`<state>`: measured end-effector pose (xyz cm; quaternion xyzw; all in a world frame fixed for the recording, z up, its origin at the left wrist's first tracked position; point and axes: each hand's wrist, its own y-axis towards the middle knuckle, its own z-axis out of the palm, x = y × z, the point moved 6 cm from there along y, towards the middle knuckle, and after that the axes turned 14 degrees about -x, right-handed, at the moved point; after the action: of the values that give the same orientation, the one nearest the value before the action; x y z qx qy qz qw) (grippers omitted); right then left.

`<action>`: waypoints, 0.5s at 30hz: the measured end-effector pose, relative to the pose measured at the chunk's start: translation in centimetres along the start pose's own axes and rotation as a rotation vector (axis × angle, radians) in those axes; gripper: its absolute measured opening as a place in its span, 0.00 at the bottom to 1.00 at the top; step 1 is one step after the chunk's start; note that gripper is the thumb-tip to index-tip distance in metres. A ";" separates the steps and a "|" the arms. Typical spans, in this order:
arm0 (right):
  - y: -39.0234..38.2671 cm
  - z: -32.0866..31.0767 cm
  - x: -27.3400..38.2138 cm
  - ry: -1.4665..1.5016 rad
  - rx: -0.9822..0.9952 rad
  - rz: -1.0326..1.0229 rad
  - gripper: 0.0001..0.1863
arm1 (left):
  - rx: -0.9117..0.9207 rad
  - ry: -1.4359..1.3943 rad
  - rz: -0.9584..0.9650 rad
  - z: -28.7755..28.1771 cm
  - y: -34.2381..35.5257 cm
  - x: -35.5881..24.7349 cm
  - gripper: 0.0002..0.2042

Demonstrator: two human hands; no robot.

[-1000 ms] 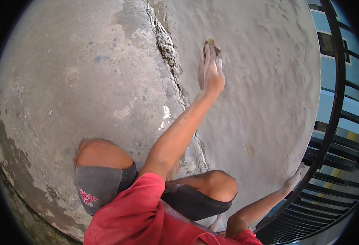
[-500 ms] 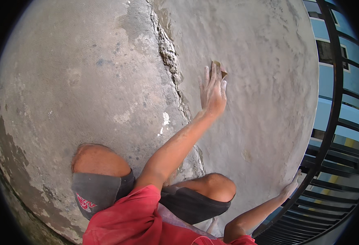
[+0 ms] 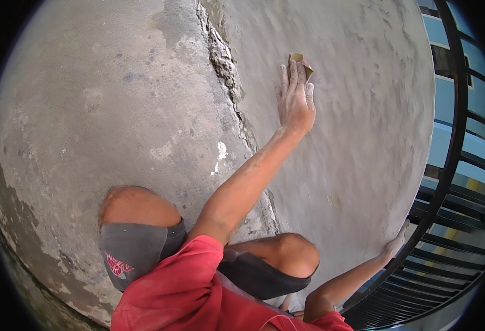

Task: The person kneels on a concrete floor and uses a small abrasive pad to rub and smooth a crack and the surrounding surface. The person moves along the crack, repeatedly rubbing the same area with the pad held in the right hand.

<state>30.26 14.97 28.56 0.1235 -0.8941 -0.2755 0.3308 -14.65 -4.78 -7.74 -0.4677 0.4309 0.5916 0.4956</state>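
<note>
My left hand (image 3: 296,105) presses a small folded piece of brown sandpaper (image 3: 296,57) against a smooth grey plastered surface (image 3: 353,138). Its fingers lie stretched over the paper, and white dust coats them. At the lower right, my right hand (image 3: 395,243) rests on the edge of that same surface, close beside the black railing, with its fingers extended and nothing visible in it. Part of that hand is hard to make out.
A rough, crumbling joint (image 3: 223,63) divides the plastered surface from worn, stained concrete (image 3: 88,110) on the left. My bent knees (image 3: 143,207) are at the lower middle. A black metal railing (image 3: 456,110) curves along the right, with a blue building (image 3: 441,99) beyond.
My left hand and the sandpaper have slid farther up the plastered surface and slightly right. My right hand stays at the edge by the railing.
</note>
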 end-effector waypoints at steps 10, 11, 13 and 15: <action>0.5 0.2 -0.1 0.004 0.012 -0.029 0.42 | -0.025 -0.016 0.005 -0.4 0.4 -0.6 0.29; 0.6 -0.6 -0.1 -0.021 -0.049 -0.095 0.43 | 0.008 -0.034 0.016 -0.3 -1.3 -0.5 0.29; -0.9 0.4 0.7 0.034 -0.035 -0.022 0.42 | 0.042 0.010 0.035 -0.2 -2.5 0.0 0.29; -1.3 1.0 1.2 0.043 -0.008 -0.004 0.42 | 0.063 0.099 0.050 0.3 -2.8 0.2 0.28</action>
<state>28.74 13.82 27.85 0.1298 -0.8854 -0.2771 0.3499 -11.89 -4.05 -8.02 -0.4697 0.4847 0.5660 0.4734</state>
